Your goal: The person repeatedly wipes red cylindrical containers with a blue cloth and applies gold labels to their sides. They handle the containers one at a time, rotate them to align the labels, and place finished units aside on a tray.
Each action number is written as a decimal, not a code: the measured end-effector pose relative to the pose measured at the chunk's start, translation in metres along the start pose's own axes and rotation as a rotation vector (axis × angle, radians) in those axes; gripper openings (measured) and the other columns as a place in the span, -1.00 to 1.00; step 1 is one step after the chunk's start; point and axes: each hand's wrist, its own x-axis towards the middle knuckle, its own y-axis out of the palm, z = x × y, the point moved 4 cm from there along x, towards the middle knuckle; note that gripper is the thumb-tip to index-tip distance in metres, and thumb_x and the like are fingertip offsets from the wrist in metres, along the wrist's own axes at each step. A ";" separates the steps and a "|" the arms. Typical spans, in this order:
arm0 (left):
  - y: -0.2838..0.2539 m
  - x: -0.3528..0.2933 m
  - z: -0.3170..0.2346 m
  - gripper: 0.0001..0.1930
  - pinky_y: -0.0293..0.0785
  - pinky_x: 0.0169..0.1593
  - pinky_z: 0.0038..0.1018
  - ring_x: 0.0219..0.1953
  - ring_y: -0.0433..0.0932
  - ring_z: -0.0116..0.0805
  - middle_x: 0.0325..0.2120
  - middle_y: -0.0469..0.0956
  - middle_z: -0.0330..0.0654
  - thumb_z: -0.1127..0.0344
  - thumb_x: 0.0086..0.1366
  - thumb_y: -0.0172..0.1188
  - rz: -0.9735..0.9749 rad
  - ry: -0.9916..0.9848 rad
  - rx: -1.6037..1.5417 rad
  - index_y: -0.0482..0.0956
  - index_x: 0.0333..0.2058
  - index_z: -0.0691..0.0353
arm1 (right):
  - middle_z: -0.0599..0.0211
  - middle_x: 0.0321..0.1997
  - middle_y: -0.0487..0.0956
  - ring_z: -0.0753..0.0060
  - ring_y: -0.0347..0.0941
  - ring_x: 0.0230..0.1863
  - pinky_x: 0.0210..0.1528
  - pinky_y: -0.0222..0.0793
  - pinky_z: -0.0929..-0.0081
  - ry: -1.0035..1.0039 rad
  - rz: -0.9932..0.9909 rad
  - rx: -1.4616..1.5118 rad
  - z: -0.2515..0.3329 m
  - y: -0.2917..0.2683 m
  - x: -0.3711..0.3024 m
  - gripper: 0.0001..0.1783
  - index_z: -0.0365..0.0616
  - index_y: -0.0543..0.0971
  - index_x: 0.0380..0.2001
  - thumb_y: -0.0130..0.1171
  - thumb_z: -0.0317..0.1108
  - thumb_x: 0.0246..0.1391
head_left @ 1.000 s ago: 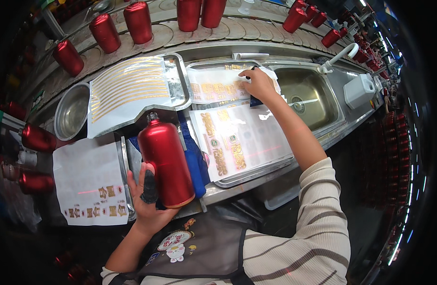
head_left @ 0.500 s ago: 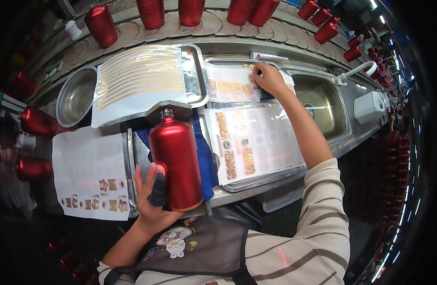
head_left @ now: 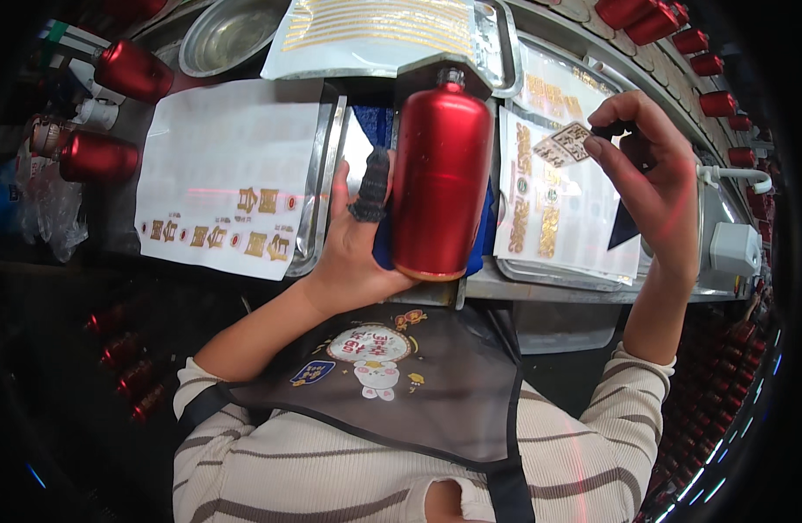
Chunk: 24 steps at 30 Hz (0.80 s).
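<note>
A shiny red bottle (head_left: pixel 443 187) with a bare threaded neck lies neck away from me in front of my body, propped against a metal rest (head_left: pixel 416 71). My left hand (head_left: pixel 353 235) grips it low on its left side, a black finger cover on one digit; the fingers behind the bottle are hidden. To the right, my right hand (head_left: pixel 649 166) is raised, pinching a small clear decal (head_left: pixel 565 145) with gold characters between thumb and forefinger. A black cover shows on that forefinger. Below the decal lies a white decal sheet (head_left: pixel 584 228) with gold lettering on a metal tray.
Left of the bottle is another decal sheet (head_left: pixel 231 148). Behind stand a metal bowl (head_left: pixel 231 39) and a sheet of gold strips (head_left: pixel 379 35). Red bottles (head_left: pixel 98 158) stand at the far left and far right. A blue cloth (head_left: pixel 384 240) lies under the bottle.
My right hand has come back toward me from the far tray, now carrying a decal. My left hand stays on the bottle. The whole view has shifted.
</note>
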 end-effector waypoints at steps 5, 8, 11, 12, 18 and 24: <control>0.000 0.013 -0.005 -0.01 0.30 0.25 -0.30 0.12 0.50 -0.15 0.09 0.48 -0.03 0.18 -0.05 0.59 0.042 -0.040 -0.155 0.18 0.27 0.36 | 0.50 -0.29 0.49 0.91 0.20 -0.50 -0.52 0.00 0.84 -0.133 0.184 0.091 0.046 0.016 -0.008 -0.76 -0.31 0.52 -0.26 0.31 -0.63 -0.03; -0.001 0.011 -0.011 -0.06 0.40 0.17 -0.33 0.09 0.52 -0.18 0.06 0.49 -0.06 0.20 -0.05 0.59 -0.062 -0.017 -0.056 0.24 0.25 0.32 | 0.52 -0.35 0.50 0.88 0.15 -0.53 -0.55 -0.01 0.78 -0.210 0.242 0.093 0.055 0.035 -0.003 -0.75 -0.26 0.55 -0.29 0.35 -0.58 -0.09; 0.004 0.007 -0.002 0.00 0.24 0.24 -0.21 0.14 0.46 -0.13 0.14 0.43 -0.01 0.13 -0.05 0.57 0.015 -0.148 -0.154 0.18 0.28 0.34 | 0.52 -0.40 0.49 0.80 0.17 -0.55 -0.55 0.05 0.71 -0.242 0.264 0.036 0.045 0.053 0.014 -0.76 -0.24 0.54 -0.28 0.32 -0.54 -0.07; 0.005 0.006 0.000 0.02 0.12 0.28 -0.14 0.18 0.43 -0.09 0.17 0.40 0.01 0.08 -0.04 0.56 0.043 -0.186 -0.192 0.16 0.30 0.35 | 0.51 -0.42 0.49 0.77 0.19 -0.55 -0.55 0.08 0.69 -0.242 0.274 0.007 0.042 0.058 0.020 -0.77 -0.23 0.53 -0.27 0.30 -0.53 -0.06; -0.013 0.014 0.004 -0.03 -0.03 0.38 -0.06 0.25 0.36 -0.12 0.23 0.32 0.20 0.01 0.09 0.47 -0.049 -0.262 -0.440 0.13 0.26 0.50 | 0.42 -0.38 0.55 0.65 0.25 -0.54 -0.51 0.20 0.60 -0.266 0.190 -0.014 0.019 0.077 0.033 -0.77 -0.23 0.53 -0.25 0.27 -0.55 -0.03; 0.002 0.037 0.012 -0.50 0.44 0.13 -0.41 0.12 0.46 -0.33 0.16 0.38 0.30 0.26 0.19 0.43 -0.141 -0.478 -0.774 0.32 -0.14 0.46 | 0.40 -0.40 0.55 0.65 0.24 -0.55 -0.52 0.19 0.61 -0.135 0.142 -0.049 0.025 0.077 0.028 -0.76 -0.22 0.53 -0.23 0.26 -0.56 -0.02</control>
